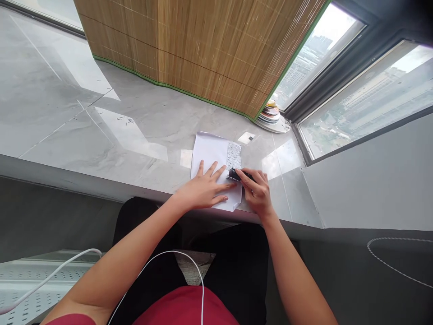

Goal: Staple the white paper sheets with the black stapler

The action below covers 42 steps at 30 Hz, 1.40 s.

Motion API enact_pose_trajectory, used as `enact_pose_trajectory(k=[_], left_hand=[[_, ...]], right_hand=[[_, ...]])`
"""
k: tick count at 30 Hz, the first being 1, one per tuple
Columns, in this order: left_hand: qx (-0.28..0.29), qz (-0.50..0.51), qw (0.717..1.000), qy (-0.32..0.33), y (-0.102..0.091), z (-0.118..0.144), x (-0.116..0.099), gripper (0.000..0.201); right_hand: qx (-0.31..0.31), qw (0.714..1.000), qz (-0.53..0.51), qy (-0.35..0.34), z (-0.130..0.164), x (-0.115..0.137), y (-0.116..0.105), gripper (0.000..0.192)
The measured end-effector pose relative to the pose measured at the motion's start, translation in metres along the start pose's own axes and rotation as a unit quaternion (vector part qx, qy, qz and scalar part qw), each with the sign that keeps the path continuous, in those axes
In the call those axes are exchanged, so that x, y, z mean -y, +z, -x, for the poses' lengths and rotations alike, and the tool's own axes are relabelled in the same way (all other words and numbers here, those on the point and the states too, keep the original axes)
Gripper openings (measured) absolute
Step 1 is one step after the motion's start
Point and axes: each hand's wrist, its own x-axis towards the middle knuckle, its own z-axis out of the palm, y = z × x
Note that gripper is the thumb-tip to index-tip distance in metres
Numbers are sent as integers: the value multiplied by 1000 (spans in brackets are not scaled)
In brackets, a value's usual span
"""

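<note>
**Paper pinned flat on a stone sill**

White paper (214, 155) lies near the front edge of a grey, polished stone sill (135, 131), and both hands are on it. The left hand (203, 192) is spread open, fingers apart and palm down, pressing the sheet so it cannot slide on the slick surface. The right hand (257, 192) is closed around a short black pen (237, 174), pinched between thumb and fingers, its tip at the lower end of a dense grey block of small marks (234, 155) running down the sheet's right side (too small to read). The sheet's near corner curls slightly over the sill's lip.

Behind it hangs a ribbed bamboo blind (203, 49) edged in green, and a stack of round plates (270, 115) sits beside the window frame (338, 67). A thin white cable (202, 289) loops across the person's lap.
</note>
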Motion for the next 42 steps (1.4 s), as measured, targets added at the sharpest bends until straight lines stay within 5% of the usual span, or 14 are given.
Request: enact_pose_trajectory(k=[26, 42], left_hand=[[-3, -52, 999, 14, 0, 2, -1, 54], [0, -54, 998, 14, 0, 2, 0, 56]], right_hand=[[-1, 997, 77, -25, -2, 7, -2, 55], [72, 987, 145, -13, -4, 19, -6, 60]])
